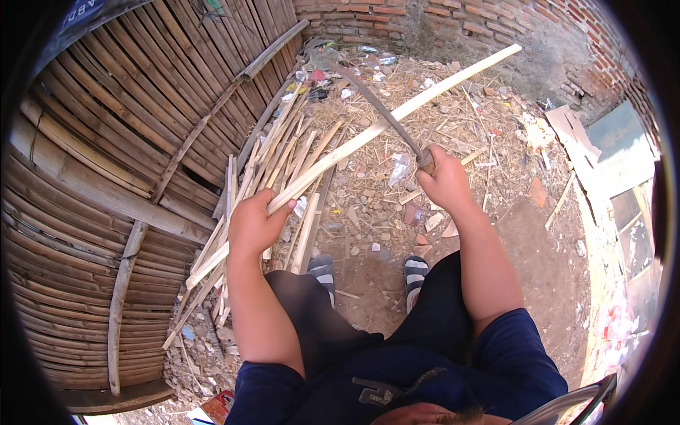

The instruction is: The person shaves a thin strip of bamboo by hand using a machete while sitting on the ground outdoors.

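Observation:
A long pale strip of split bamboo or wood [340,150] slants from the lower left to the upper right. My left hand [256,219] is closed round it near its lower end. In my right hand [443,178] is the short wooden handle of a machete-like knife [386,113], gripped firmly. Its long dark blade points up and to the left, and crosses the strip about midway. Whether the edge bites into the strip or only rests against it, I cannot tell.
Several similar strips [292,145] lie in a pile beside the bamboo slat wall [106,92] on the left. Shavings, stones and litter cover the ground [368,219]. A brick wall [460,25] closes off the back. Pale boards [609,142] lean at the right. My feet stand below, in striped footwear [416,275].

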Tool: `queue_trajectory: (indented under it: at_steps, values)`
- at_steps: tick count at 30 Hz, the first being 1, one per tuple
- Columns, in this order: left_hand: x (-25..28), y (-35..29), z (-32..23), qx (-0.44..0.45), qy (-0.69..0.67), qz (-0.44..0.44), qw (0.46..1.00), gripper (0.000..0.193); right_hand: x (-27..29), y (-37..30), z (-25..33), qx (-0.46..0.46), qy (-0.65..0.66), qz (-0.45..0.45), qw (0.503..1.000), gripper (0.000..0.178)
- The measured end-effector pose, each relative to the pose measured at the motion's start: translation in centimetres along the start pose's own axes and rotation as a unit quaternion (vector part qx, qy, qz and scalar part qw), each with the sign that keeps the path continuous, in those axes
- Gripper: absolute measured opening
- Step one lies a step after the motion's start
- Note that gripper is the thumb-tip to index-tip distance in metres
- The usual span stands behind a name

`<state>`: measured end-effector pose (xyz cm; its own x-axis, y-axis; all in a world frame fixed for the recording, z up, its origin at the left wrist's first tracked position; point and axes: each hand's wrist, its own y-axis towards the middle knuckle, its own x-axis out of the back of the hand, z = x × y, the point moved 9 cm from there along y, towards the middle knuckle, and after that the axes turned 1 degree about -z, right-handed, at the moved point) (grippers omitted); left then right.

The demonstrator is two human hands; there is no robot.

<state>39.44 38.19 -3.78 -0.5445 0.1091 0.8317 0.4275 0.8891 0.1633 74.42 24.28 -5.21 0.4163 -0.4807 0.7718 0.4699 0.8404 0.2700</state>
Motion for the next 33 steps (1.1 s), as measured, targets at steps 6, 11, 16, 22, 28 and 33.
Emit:
queue_trajectory:
  at_steps: [6, 11, 16, 22, 28, 33]
  values:
    - [-2.5, 0.2, 0.1, 0.005, 0.017, 0.028, 0.999, 0.042, -1.4, -1.4, 1.3, 0.042, -0.01, 0.054, 0.998, 0.036]
    - [-3.1, 0.5, -1.0, -0.033, -0.012, 0.034, 0.999, 0.041, -3.9, -3.5, 6.0, 0.137, -0.076, 0.146, 0.977, 0.032]
    - [-1.5, 0.2, 0.4, 0.005, 0.004, 0.012, 1.0, 0.039, 0.8, 0.5, -1.0, 0.033, 0.004, 0.015, 0.999, 0.031]
    - [-2.0, 0.6, 0.4, -0.025, -0.032, -0.013, 0.999, 0.041, -0.6, 0.0, -0.5, 0.024, 0.038, 0.035, 0.998, 0.032]
    - [-3.4, 0.7, 0.5, -0.077, -0.082, -0.005, 0.994, 0.044, -4.9, -3.1, 5.6, 0.144, -0.08, 0.169, 0.972, 0.034]
    - [-2.1, 0.5, 1.5, -0.015, -0.037, 0.013, 0.999, 0.036, 0.0, 0.3, -0.2, 0.03, 0.027, -0.007, 0.999, 0.031]
